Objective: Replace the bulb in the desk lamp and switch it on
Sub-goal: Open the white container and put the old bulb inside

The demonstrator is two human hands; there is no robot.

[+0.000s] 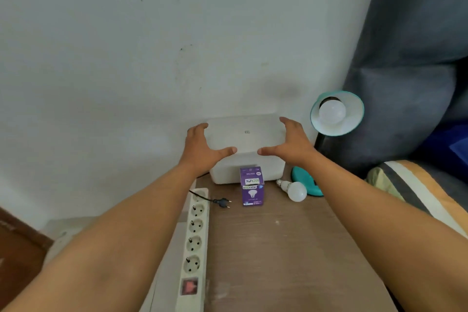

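A teal desk lamp point(339, 114) stands at the table's far right, its shade facing me with a white bulb point(332, 111) screwed in. Its teal base point(305, 181) rests on the wood. A loose white bulb point(295, 190) lies beside the base. A purple bulb box point(251, 186) stands upright in the middle. The lamp's black plug point(222, 202) lies unplugged near the power strip point(196, 240). My left hand point(202, 148) and my right hand point(291, 142) hover spread open over a white box point(247, 134) at the back, holding nothing.
The wooden table point(286, 256) runs toward me from a pale wall point(152, 45). The white power strip has a red switch point(189, 286) at its near end. A grey sofa point(410, 83) and a striped cushion point(417, 192) sit to the right.
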